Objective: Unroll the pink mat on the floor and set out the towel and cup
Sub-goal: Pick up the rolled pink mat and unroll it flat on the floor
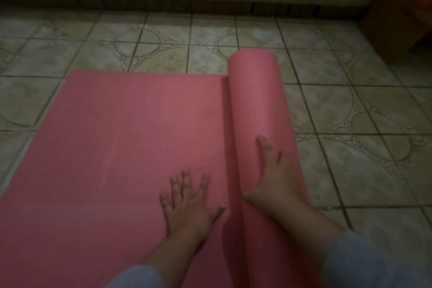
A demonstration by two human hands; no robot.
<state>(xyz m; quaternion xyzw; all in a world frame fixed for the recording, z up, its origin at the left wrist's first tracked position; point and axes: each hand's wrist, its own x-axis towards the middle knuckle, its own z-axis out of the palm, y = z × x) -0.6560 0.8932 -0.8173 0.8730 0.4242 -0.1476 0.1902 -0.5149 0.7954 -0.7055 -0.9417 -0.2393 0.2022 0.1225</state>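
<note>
The pink mat [121, 138] lies partly unrolled on the tiled floor, its flat part spreading to the left. The rest is still a thick roll [259, 100] running away from me at centre right. My left hand [190, 203] presses flat on the unrolled part, fingers spread, just left of the roll. My right hand [275, 177] rests on top of the roll's near end, palm down, fingers draped over it. No towel or cup is in view.
Patterned beige floor tiles [364, 124] surround the mat. A wall with a dark skirting [163, 4] runs across the far side. A brown cardboard box [395, 23] stands at the far right corner.
</note>
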